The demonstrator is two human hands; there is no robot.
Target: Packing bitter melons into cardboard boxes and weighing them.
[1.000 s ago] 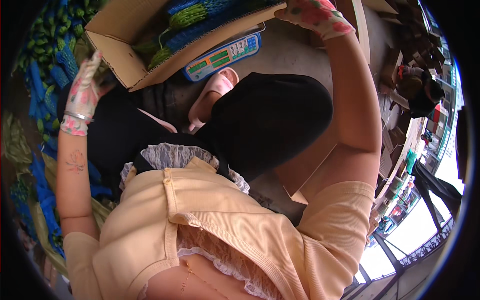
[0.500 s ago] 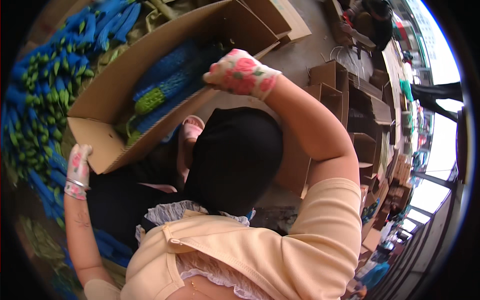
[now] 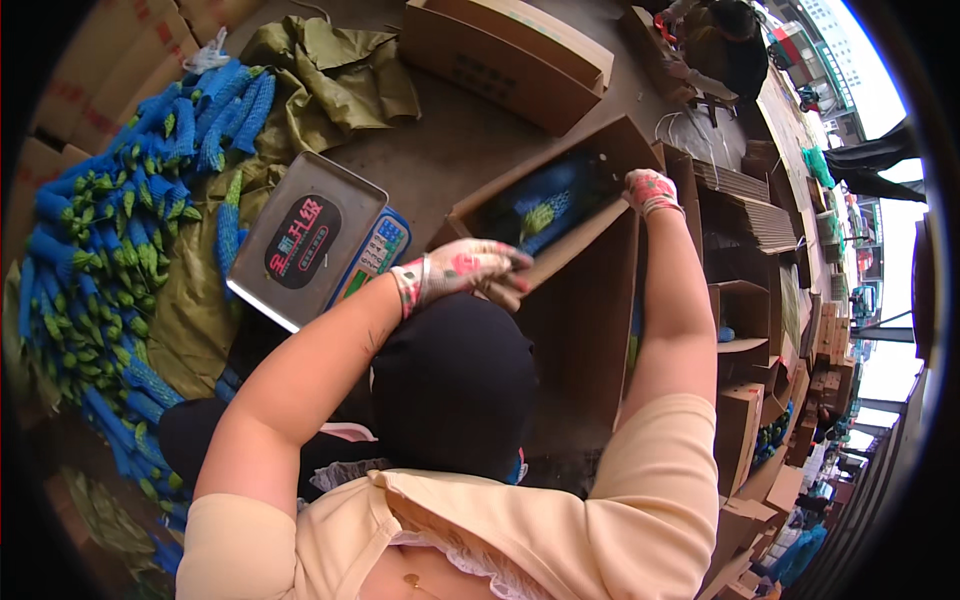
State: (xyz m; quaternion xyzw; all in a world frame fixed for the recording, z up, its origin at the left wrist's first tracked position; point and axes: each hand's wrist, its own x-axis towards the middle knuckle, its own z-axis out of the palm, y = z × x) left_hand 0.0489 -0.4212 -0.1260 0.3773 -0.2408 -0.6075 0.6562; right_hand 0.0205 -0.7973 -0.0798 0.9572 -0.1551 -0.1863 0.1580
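My right hand (image 3: 652, 190), in a flower-patterned glove, is closed on the near right corner of an open cardboard box (image 3: 578, 247). At the box's near left corner, my left hand (image 3: 468, 270) in a matching glove has its fingers over the rim and its thumb below. Inside lie green vegetables in blue net sleeves (image 3: 560, 205), partly in shadow and blurred. The box is tilted over another open cardboard box (image 3: 570, 335). Left of it sits a scale with a steel tray (image 3: 333, 187) and a blue keypad (image 3: 382, 244); its tray holds nothing.
Many net-sleeved green vegetables (image 3: 110, 250) are heaped at the left on an olive sheet (image 3: 190, 330). Another long carton (image 3: 500, 60) stands at the back. Stacked cartons (image 3: 740, 205) line the right side. A person (image 3: 725, 50) works at the far right.
Both hands have carried the box from the left to the right, away from the scale. The scale's tray now shows. My left hand has shifted from the box's end to its near left corner.
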